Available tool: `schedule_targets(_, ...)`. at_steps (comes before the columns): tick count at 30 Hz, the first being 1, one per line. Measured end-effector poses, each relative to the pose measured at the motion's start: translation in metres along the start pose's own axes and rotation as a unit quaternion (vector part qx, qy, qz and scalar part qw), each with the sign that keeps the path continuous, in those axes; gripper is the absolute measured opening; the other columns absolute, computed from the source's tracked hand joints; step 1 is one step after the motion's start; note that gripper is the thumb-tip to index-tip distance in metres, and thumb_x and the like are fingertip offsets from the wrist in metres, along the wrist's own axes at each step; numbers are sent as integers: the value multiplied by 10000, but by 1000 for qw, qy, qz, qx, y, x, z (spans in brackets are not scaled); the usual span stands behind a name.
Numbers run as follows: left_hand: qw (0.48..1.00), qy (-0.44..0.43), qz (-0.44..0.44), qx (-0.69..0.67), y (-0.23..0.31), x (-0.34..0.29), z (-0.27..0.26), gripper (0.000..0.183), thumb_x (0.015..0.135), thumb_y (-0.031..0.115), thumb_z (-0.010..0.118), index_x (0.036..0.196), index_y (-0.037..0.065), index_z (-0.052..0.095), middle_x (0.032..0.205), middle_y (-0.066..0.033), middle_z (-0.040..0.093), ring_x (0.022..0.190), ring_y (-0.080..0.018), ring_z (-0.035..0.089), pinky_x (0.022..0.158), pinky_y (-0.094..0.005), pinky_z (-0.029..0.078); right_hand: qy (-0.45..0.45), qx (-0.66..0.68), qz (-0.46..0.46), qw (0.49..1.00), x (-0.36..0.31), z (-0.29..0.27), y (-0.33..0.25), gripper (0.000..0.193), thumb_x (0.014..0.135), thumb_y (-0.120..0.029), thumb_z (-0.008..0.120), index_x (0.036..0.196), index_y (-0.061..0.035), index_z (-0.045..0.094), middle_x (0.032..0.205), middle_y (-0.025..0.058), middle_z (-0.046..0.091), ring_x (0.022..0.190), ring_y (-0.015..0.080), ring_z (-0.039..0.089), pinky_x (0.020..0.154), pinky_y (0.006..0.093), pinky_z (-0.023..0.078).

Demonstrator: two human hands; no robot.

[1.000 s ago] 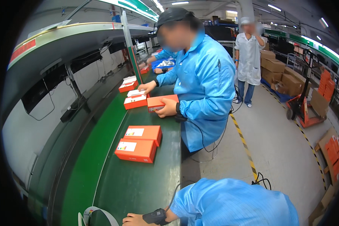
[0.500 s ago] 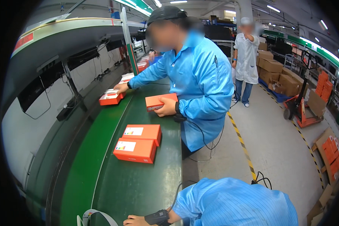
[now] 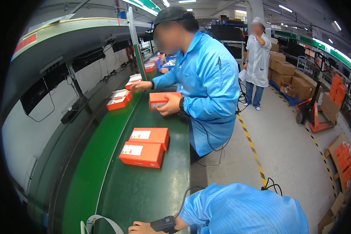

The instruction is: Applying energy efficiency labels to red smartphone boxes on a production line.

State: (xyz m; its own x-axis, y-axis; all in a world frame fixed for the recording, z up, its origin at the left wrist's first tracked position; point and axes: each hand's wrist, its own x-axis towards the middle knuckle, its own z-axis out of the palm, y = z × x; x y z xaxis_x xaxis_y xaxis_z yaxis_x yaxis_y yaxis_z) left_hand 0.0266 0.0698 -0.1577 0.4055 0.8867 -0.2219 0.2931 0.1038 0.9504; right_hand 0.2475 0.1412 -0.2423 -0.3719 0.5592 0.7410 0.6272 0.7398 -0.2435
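My right hand [image 3: 141, 227] is at the lower edge of the view, over the green work surface, with a black device strapped at its wrist. Only its back and part of the fingers show; the rest is cut off, so I cannot tell what it holds. Left of it curves a white printed strip [image 3: 105, 220], apart from the hand. My left hand is out of view. Farther up the surface lie two closed orange boxes [image 3: 144, 154] side by side, white labels on top.
Across from me a co-worker in a blue coat [image 3: 210, 85] holds an orange box [image 3: 156, 97]. Open orange boxes [image 3: 117, 102] stand on the green belt [image 3: 85, 171]. To the right are another person in white [image 3: 257, 58], a pallet jack [image 3: 316, 113] and cartons [image 3: 282, 68].
The co-worker's reaching hand has drawn back from the nearer open box toward the one behind it. The box in their other hand has tilted slightly. My right hand has barely moved.
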Motion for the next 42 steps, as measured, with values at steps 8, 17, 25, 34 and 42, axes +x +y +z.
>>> schedule_targets(8, 1000, 3, -8, -4, -22, 4, -8, 410, 917, 262, 402, 1141, -67, 499, 962, -188, 614, 875, -228, 566, 808, -308, 426, -24, -15, -23, 999, -4, 2, 7, 296, 639, -227, 586, 924, -144, 598, 1033, 83, 531, 983, 274, 456, 731, 435, 341)
schedule_targets(17, 997, -15, 72, -33, -36, 8, -8, 422, 911, 278, 414, 1138, -69, 491, 987, -184, 599, 886, -237, 562, 816, -318, 422, -1, -31, -28, 999, -9, 6, 6, 188, 722, -219, 544, 897, -165, 589, 987, 45, 529, 947, 241, 467, 714, 417, 345)
schedule_targets(25, 994, 32, 58, -89, -40, 8, -5, 437, 899, 307, 441, 1129, -61, 488, 1023, -170, 576, 896, -242, 554, 826, -340, 416, -22, 6, -4, 1000, -13, 10, 4, 171, 752, -228, 538, 876, -125, 596, 1002, 73, 516, 971, 244, 449, 757, 411, 346)
schedule_targets(34, 989, 25, 41, -140, -57, 12, -20, 432, 894, 315, 454, 1129, -47, 471, 1080, -162, 542, 948, -270, 533, 870, -383, 393, -80, 63, 32, 994, -15, 6, 1, 291, 649, -260, 585, 878, -83, 605, 1014, 102, 486, 1015, 248, 421, 853, 463, 308)
schedule_targets(42, 987, 43, 74, -136, -62, 13, -15, 373, 893, 247, 448, 1113, -53, 473, 1059, -181, 544, 933, -291, 535, 868, -390, 403, -82, 25, 38, 996, -18, 8, 0, 280, 626, -145, 558, 899, -106, 605, 1041, 76, 499, 1027, 237, 421, 834, 413, 309)
